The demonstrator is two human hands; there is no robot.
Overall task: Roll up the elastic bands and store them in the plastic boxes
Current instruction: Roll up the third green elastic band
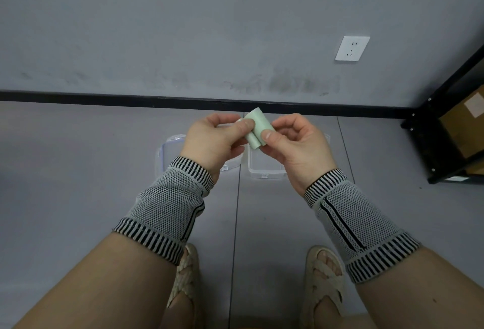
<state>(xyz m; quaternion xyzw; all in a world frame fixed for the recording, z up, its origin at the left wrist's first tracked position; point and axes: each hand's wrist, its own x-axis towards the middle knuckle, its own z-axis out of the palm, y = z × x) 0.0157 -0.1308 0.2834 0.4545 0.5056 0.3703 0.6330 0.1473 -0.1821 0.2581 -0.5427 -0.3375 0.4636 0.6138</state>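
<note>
Above the grey floor, between both hands:
- Elastic band (pixel 258 129): pale green, rolled, held in the air over the boxes.
- Left hand (pixel 214 140): fingers (pixel 245 125) pinch the roll's left side.
- Right hand (pixel 298 145): fingers pinch its right side.
- Plastic boxes (pixel 264 168): two, clear, on the floor (pixel 78 171) under the hands.
- Wall socket (pixel 352 48): white.
</note>
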